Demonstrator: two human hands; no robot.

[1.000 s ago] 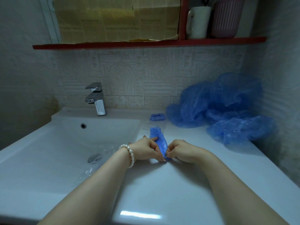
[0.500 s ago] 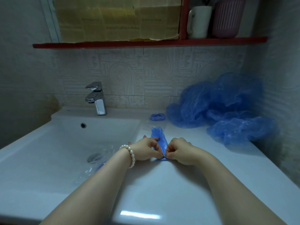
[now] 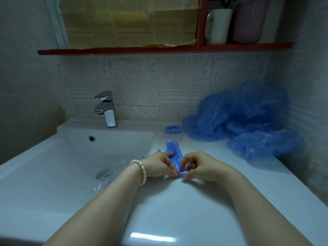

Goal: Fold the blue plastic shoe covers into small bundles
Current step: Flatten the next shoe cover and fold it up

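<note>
**A:** Where is the thing being folded, and how is it held?

**B:** A narrow strip of crinkled blue plastic shoe cover (image 3: 173,153) lies flat on the glossy white bench (image 3: 177,210). Both hands pinch its near end. The left hand (image 3: 158,165) comes from the left side, thumb and fingertips pressed together on the plastic, index finger laid flat across the strip. The right hand (image 3: 198,166) meets it from the right, fingers curled, pinching the same end.

**A:** Which way does the strip run from the grip?

**B:** Straight away from it, toward the wall. Its long axis points forward, with the free end farthest from the two hands. Neither hand is clearly nearer; they sit level, almost touching.

**A:** So what does the next move turn on?

**B:** Probably rolling or folding the pinched end forward along that axis. A small finished blue bundle (image 3: 173,129) lies beyond the free end, and a loose heap of unfolded blue covers (image 3: 248,118) sits beyond and to the right.
</note>
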